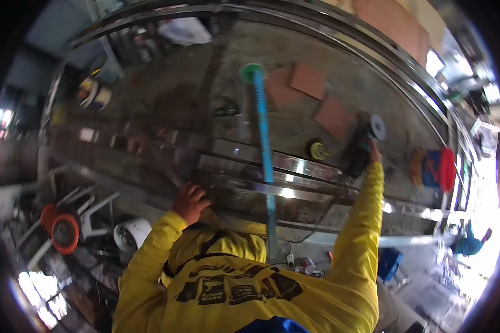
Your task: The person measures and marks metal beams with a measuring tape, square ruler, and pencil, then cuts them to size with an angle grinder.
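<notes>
My right hand (374,151) is stretched forward and closed on an angle grinder (359,158), whose pale round disc (378,127) points away from me. Close to my lap, my left hand (189,204) has its fingers bent and slightly apart, with nothing visible in it. It is beside the shiny metal bars (303,165) that cross the work area. A long blue strip (263,127) runs over these bars from a green round piece (251,72). Left of the grinder lies a yellow tape measure (318,151).
Reddish square tiles (308,80) lie farther out on the work surface. A red and blue bucket (441,169) stands at the right. Orange-topped stools (65,233) and a white cylindrical container (132,234) are at the lower left. A person (472,240) is at the far right.
</notes>
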The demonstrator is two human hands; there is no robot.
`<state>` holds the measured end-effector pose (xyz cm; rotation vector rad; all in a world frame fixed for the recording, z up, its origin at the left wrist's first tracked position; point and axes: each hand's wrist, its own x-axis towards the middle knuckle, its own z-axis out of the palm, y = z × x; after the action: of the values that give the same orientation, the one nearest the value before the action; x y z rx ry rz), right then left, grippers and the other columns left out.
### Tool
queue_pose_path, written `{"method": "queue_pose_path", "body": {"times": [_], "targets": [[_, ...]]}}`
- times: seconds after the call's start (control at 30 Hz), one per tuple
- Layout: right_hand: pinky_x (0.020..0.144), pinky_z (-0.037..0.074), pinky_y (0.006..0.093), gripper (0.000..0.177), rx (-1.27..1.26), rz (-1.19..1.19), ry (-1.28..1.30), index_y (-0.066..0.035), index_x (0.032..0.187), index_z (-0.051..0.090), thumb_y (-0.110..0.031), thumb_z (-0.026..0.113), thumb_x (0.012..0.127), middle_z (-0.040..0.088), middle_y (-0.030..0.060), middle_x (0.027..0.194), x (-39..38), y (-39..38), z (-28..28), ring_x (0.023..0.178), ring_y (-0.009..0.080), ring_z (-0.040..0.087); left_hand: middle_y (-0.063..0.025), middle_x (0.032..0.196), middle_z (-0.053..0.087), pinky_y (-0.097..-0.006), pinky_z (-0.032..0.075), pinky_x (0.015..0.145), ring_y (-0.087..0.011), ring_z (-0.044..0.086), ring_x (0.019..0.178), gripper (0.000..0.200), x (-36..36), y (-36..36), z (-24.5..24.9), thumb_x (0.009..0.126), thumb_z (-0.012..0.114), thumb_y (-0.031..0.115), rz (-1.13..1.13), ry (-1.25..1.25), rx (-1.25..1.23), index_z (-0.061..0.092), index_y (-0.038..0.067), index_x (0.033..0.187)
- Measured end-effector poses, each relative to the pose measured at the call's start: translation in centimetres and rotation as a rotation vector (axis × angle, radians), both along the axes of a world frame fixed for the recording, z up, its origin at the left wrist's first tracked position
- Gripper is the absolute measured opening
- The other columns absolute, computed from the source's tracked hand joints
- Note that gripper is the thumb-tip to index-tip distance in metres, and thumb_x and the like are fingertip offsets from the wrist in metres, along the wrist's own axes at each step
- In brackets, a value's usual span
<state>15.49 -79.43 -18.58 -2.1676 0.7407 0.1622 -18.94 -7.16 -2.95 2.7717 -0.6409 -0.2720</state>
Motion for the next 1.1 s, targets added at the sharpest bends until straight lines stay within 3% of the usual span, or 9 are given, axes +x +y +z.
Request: {"method": "queue_pose_path", "body": {"times": [0.07, 0.17, 0.27, 0.33, 0.47, 0.77, 0.9, 0.97, 1.1], "targets": [[0.107, 0.047, 0.0488, 0.1, -0.345, 0.061, 0.184, 0.007, 0.138, 0.062, -0.08, 0.059, 0.089, 0.067, 0.0326, 0.13, 1.2, -0.5, -1.8, 0.132, 0.0435, 0.06, -0.0082, 0.125, 0.062, -0.0579, 0.033, 0.121, -0.0338, 0.05, 0.132, 0.033, -0.1, 0.5, 0.0, 0.08, 0.073, 0.014, 0.007, 0.026, 0.02, 0.076, 0.02, 0.112], [0.105, 0.049, 0.0515, 0.081, -0.698, -0.076, -0.21, 0.005, 0.126, 0.069, -0.067, 0.065, 0.09, 0.069, 0.0319, 0.126, -2.2, 9.1, 6.8, 0.122, 0.0472, 0.064, -0.0076, 0.131, 0.061, -0.0579, 0.031, 0.123, -0.0333, 0.049, 0.135, 0.033, -0.3, 0.7, 0.3, 0.085, 0.071, 0.014, -0.018, 0.082, 0.077, 0.074, 0.02, 0.117], [0.1, 0.053, 0.0515, 0.068, -0.58, 0.365, -0.165, 0.002, 0.118, 0.072, -0.06, 0.067, 0.091, 0.071, 0.0327, 0.118, -4.6, 19.7, 12.3, 0.115, 0.0475, 0.067, -0.0076, 0.134, 0.06, -0.058, 0.029, 0.124, -0.0334, 0.048, 0.137, 0.033, -0.4, 0.9, 0.9, 0.088, 0.069, 0.012, -0.016, 0.056, 0.085, 0.072, 0.019, 0.121], [0.104, 0.051, 0.0542, 0.068, -0.841, 0.509, -0.038, -0.001, 0.126, 0.068, -0.059, 0.067, 0.091, 0.067, 0.0304, 0.131, -7.7, 27.2, 15.5, 0.119, 0.0487, 0.065, -0.0078, 0.135, 0.059, -0.0585, 0.028, 0.124, -0.034, 0.047, 0.138, 0.034, -1.2, 1.0, 1.8, 0.088, 0.068, 0.01, 0.0, 0.024, 0.065, 0.071, 0.018, 0.121], [0.106, 0.05, 0.0539, 0.073, -0.472, 0.659, 0.245, 0.006, 0.128, 0.064, -0.058, 0.066, 0.093, 0.063, 0.0335, 0.136, -3.3, 24.4, 6.9, 0.124, 0.0499, 0.063, -0.0101, 0.131, 0.06, -0.0588, 0.033, 0.121, -0.0349, 0.05, 0.134, 0.044, -1.3, 2.0, 3.6, 0.081, 0.069, 0.003, 0.072, -0.079, -0.039, 0.069, 0.015, 0.123], [0.103, 0.053, 0.0476, 0.075, -0.658, 0.625, -0.036, 0.006, 0.127, 0.064, -0.048, 0.085, 0.078, 0.071, 0.03, 0.12, -5.2, 26.6, 4.6, 0.114, 0.0448, 0.069, -0.0104, 0.091, 0.069, -0.0436, 0.055, 0.086, -0.0305, 0.068, 0.084, 0.026, -0.5, 4.0, 7.1, 0.081, 0.063, -0.002, 0.376, -0.25, -0.487, 0.072, 0.005, 0.104], [0.099, 0.053, 0.0401, 0.055, -0.386, 0.341, -0.232, 0.006, 0.122, 0.07, -0.036, 0.076, 0.087, 0.074, 0.0239, 0.119, -7.1, 29.7, 16.4, 0.113, 0.0381, 0.07, -0.0114, 0.092, 0.07, -0.0351, 0.055, 0.076, -0.0225, 0.07, 0.079, 0.019, 1.1, 3.6, 8.7, 0.087, 0.064, 0.001, 0.473, -0.036, -0.855, 0.072, 0.003, 0.105], [0.093, 0.054, 0.0399, 0.048, 0.017, 0.416, -0.401, 0.006, 0.123, 0.069, -0.028, 0.07, 0.089, 0.074, 0.0189, 0.112, -10.1, 31.5, 20.9, 0.103, 0.0308, 0.071, -0.007, 0.096, 0.071, -0.0295, 0.055, 0.077, -0.0126, 0.069, 0.086, 0.015, 1.9, 3.5, 8.4, 0.097, 0.067, 0.008, 0.468, 0.208, -1.058, 0.071, 0.001, 0.109], [0.086, 0.056, 0.0388, 0.058, 0.206, 0.891, -0.353, 0.002, 0.139, 0.059, -0.013, 0.071, 0.085, 0.073, 0.0185, 0.109, -24.3, 45.9, 30.9, 0.096, 0.0266, 0.071, -0.0027, 0.102, 0.07, -0.0266, 0.056, 0.083, -0.009, 0.067, 0.093, 0.023, 3.4, 3.2, 7.3, 0.102, 0.07, 0.014, 0.293, 0.627, -1.47, 0.07, 0.0, 0.12]]}}
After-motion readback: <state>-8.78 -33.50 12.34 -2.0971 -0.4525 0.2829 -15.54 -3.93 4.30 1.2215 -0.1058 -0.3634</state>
